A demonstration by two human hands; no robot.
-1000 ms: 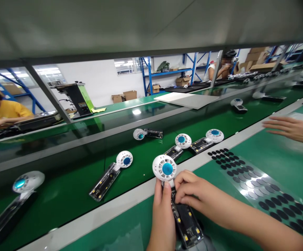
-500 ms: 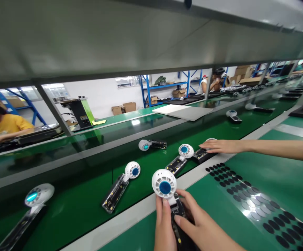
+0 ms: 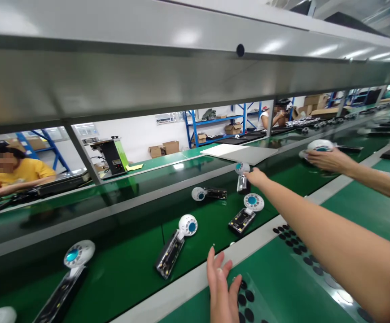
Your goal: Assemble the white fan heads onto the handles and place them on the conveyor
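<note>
My right hand (image 3: 258, 177) reaches out over the green conveyor belt, its fingers closed at the white round head of a handheld fan (image 3: 241, 168). That fan's clear-and-black handle hangs down toward the belt; whether it touches cannot be told. My left hand (image 3: 222, 285) is low at the belt's near edge, empty, its fingers apart. Beside it lies a clear sheet of black round stickers (image 3: 248, 296), partly hidden by the hand. On the belt nearby are a fan with a blue centre (image 3: 242, 220), a second fan (image 3: 169, 255) and a third one (image 3: 215, 193).
At the right a co-worker's hand (image 3: 331, 160) holds a white fan head (image 3: 320, 146). Another fan (image 3: 60, 287) lies at the left on the belt. A metal shelf (image 3: 147, 76) spans overhead. Across the belt sit a person in yellow (image 3: 33, 170) and a white board (image 3: 225, 150).
The fan held by both hands has left the near edge; my right hand now has a fan out over the belt. My left hand has let go. The co-worker's hand has moved right.
</note>
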